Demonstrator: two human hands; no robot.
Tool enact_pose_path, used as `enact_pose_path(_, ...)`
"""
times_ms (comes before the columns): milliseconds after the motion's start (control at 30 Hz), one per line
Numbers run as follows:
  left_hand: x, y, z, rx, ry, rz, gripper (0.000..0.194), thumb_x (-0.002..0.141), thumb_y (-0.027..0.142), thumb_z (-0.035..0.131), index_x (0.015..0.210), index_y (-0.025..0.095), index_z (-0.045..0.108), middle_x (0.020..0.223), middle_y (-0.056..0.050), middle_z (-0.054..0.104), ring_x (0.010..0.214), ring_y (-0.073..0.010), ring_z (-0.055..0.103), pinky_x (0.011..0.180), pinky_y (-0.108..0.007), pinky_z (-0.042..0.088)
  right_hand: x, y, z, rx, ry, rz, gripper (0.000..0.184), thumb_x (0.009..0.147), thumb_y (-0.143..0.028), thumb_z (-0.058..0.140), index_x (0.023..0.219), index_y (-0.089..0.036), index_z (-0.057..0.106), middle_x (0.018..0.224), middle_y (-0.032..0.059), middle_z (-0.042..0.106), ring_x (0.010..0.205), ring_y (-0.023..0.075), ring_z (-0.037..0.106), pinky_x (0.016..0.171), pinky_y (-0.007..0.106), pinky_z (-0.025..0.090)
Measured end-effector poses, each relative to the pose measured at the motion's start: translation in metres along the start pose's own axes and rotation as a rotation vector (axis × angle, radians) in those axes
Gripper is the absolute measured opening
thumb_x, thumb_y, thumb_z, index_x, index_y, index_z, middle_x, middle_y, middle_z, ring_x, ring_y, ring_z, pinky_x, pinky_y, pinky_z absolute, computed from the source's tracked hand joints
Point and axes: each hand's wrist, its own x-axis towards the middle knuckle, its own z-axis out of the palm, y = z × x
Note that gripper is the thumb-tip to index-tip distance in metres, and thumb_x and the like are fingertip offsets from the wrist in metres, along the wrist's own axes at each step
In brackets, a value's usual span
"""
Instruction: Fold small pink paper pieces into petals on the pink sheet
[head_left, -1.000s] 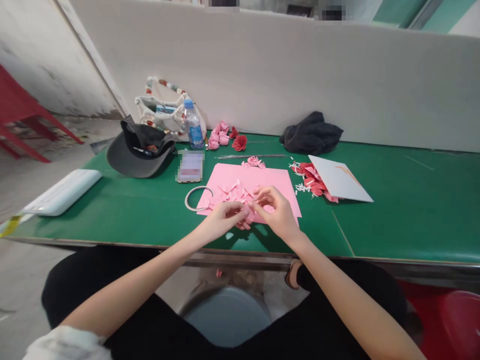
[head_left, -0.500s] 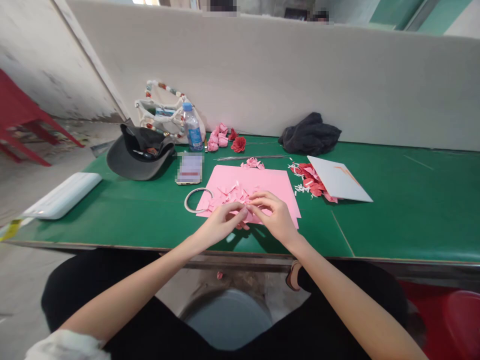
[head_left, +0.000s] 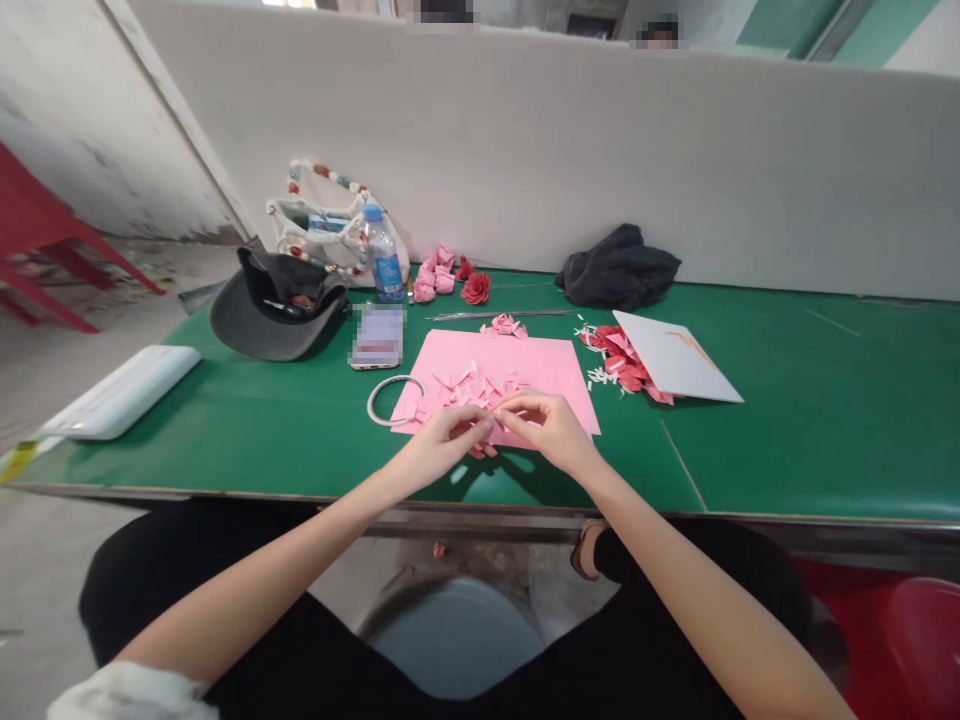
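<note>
Over the front edge of a pink paper sheet [head_left: 544, 365], my left hand [head_left: 450, 440] and my right hand [head_left: 551, 430] meet at the fingertips. Both are closed in a pinch on a small pink paper piece, mostly hidden by the fingers. Behind and left of the fingertips lies a heap of cut pink paper petals [head_left: 469, 382]. A few more pink bits [head_left: 484, 450] show just below my left fingers. A roll of tape [head_left: 370, 402] lies flat, overlapping the sheet's left edge. At the sheet's far edge rests a small cluster of pink petals [head_left: 504, 326].
Behind the sheet stand pink paper flowers [head_left: 435, 275], a red paper flower [head_left: 475, 289] and thin wires [head_left: 495, 315]. Leftward are a phone [head_left: 377, 337], bottle [head_left: 385, 255], cap [head_left: 277, 310] and white power strip-like case [head_left: 124, 392]. Rightward, a white card [head_left: 679, 355] covers red petals [head_left: 626, 365]; a black cloth [head_left: 621, 268] lies behind.
My right hand's fingers have shifted slightly and curl closer against my left fingertips. My left hand stays nearly in place, and the things on the table have not moved.
</note>
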Motion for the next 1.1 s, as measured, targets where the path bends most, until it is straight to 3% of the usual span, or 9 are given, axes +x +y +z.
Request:
enact_pose_path(500,-0.0002,-0.0006,-0.0016,0.024,-0.022,0.006,0.027,0.087,0.038,0.051,0.083,0.014,0.062,0.079,-0.004,0.063,0.078,-0.0173,0.065,0.070,-0.028,0.053,0.0018,-0.0001,-0.0054,0.039,-0.052,0.040,0.018,0.078,-0.034,0.063,0.082,-0.019,0.073,0.087,0.0061,0.070,0.084,0.0184,0.064,0.074,0.031,0.052)
enact_pose_path(1100,-0.0047,0.0018,-0.0004,0.260,0.005,0.089,0.029,0.091,0.034,0.043,0.086,0.015,0.065,0.084,-0.005,0.066,0.077,-0.0167,0.060,0.070,-0.026,0.049,0.0020,0.0024,-0.0009,0.079,-0.029,0.052,0.014,0.075,-0.029,0.065,0.077,-0.018,0.073,0.085,0.0061,0.070,0.080,0.0174,0.065,0.072,0.030,0.053)
